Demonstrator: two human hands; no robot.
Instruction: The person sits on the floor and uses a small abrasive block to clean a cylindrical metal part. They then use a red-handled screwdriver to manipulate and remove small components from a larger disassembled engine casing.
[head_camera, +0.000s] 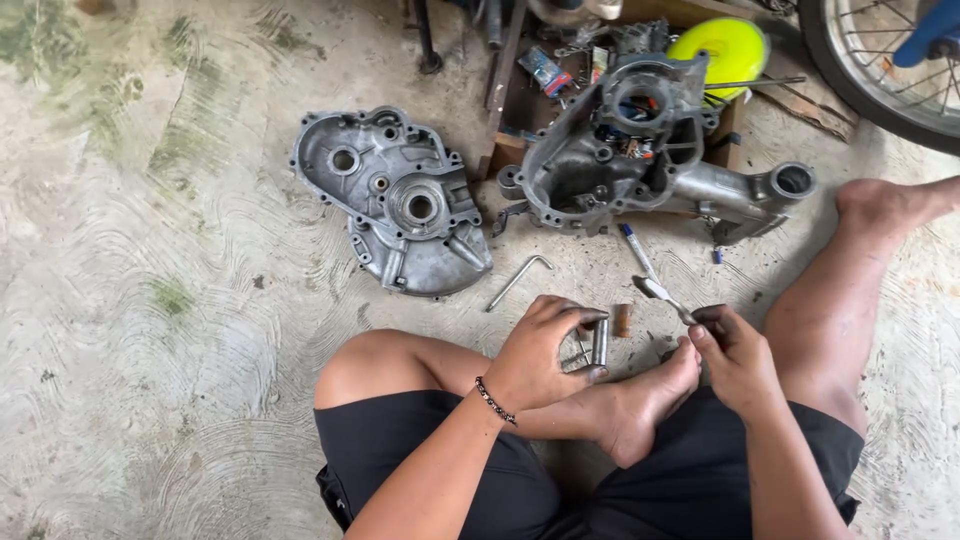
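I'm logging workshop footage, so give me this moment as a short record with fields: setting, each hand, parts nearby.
Setting: person seated cross-legged on concrete floor
Left hand: grips a small metal cylinder upright between thumb and fingers
Right hand: pinches a slim metal tool, tip angled away from the body
Ahead, left: engine case cover, lying flat
Ahead, right: engine crankcase, propped on a wooden box
Between: L-shaped hex key

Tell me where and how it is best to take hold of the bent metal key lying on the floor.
Probably grip the bent key by its long straight shank, near the middle, coming from above. It lies flat on the concrete floor with free space around it; the hooked end is short.
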